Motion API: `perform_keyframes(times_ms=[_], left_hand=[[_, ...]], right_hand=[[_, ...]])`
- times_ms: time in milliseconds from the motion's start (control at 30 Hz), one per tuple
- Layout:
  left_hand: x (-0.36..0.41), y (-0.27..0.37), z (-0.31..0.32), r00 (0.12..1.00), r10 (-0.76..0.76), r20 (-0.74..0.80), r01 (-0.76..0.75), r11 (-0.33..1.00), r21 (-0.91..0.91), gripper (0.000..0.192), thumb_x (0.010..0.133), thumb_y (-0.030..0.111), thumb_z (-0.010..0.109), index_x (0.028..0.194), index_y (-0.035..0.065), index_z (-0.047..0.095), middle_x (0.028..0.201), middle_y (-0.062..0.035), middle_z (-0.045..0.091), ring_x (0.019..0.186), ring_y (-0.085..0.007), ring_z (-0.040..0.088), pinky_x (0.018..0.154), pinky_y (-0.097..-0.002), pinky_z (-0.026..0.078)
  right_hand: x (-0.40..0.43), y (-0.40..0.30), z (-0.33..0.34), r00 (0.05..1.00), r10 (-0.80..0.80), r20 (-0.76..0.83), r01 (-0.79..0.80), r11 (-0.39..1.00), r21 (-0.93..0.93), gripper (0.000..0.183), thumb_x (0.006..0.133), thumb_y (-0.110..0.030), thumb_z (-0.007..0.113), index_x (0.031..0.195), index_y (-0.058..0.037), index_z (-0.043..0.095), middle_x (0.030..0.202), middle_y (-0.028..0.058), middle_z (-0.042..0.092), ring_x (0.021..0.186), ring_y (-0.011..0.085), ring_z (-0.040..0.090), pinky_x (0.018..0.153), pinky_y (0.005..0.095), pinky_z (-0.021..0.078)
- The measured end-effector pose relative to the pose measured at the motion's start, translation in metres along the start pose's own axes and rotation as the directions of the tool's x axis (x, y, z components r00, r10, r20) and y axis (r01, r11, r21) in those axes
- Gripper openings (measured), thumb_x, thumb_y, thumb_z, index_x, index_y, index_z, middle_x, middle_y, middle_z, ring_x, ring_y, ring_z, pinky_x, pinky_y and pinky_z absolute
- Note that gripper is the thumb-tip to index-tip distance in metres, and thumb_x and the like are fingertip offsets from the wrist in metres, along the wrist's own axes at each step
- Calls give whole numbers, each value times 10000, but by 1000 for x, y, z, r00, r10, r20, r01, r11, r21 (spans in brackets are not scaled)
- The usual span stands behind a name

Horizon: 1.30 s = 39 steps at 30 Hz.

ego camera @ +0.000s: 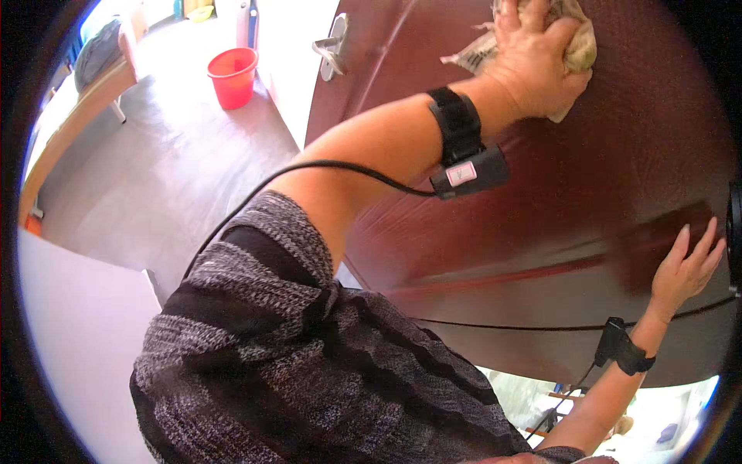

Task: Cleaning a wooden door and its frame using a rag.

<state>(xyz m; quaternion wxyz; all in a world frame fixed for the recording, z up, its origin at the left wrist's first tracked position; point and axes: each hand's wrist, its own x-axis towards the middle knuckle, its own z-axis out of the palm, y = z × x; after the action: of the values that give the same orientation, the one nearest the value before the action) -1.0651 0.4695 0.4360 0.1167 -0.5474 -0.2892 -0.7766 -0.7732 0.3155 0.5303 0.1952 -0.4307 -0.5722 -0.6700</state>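
My left hand point(536, 64) is spread over a crumpled beige cloth point(582, 43) with printed marks and presses it against a dark red-brown door panel point(550, 191). One loose corner of the cloth sticks out beyond my fingers. At the far right, my right hand point(687, 267) has its fingers apart at the door's surface, near its edge, holding nothing. Both wrists wear black straps with small black modules and cables. A metal lever handle point(331, 47) is on the door, left of the cloth.
A red plastic bucket point(233, 78) stands on the grey floor point(174, 151) at the upper left. Beside it, farther left, is a wooden-edged piece of furniture point(87, 116) with a dark item on it. A white surface point(81, 342) fills the lower left. Black cables run along both arms.
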Motion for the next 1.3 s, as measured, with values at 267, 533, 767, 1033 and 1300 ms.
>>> perform_keyframes(times_ms=[267,533,767,1033,1300], left_hand=[[-219,35,-13,922,128,366,-142,990,11,547,663,201,696,1181,99,553,1106,-159,537,1013,-383,499,888,-465,410],[-282,24,-73,714,-311,627,151,943,296,537,634,86,691,1126,107,476,1236,-206,350,1166,-400,307,959,-475,315],[-106,125,19,864,319,389,-321,945,-62,501,680,144,678,1163,148,545,1183,-187,433,1106,-415,404,949,-525,336],[74,259,126,810,537,236,-540,840,-54,600,731,277,571,1294,131,429,1377,-160,299,1258,-378,256,1044,-560,177],[-122,189,65,494,785,373,-596,618,-513,378,649,285,666,1012,189,630,1126,-7,559,1076,-268,484,910,-573,298]], right_hand=[[-46,46,-18,988,-152,10,152,982,-116,465,908,-343,473,1349,-221,393,1361,156,395,1234,367,390,959,553,328],[-49,43,-31,960,-180,-215,220,959,180,411,865,-203,545,1230,-21,489,1253,177,489,1127,386,467,970,465,368],[-64,39,-27,885,143,-444,26,935,353,434,903,-211,466,1241,56,414,1239,196,448,1169,333,406,990,418,335],[-60,33,-22,868,252,-428,-47,900,434,449,898,-178,447,1261,77,375,1241,216,429,1151,351,398,992,430,315],[-77,39,-26,785,453,-422,-177,817,548,478,881,-160,397,1281,95,331,1297,229,369,1181,332,366,1013,413,279]])
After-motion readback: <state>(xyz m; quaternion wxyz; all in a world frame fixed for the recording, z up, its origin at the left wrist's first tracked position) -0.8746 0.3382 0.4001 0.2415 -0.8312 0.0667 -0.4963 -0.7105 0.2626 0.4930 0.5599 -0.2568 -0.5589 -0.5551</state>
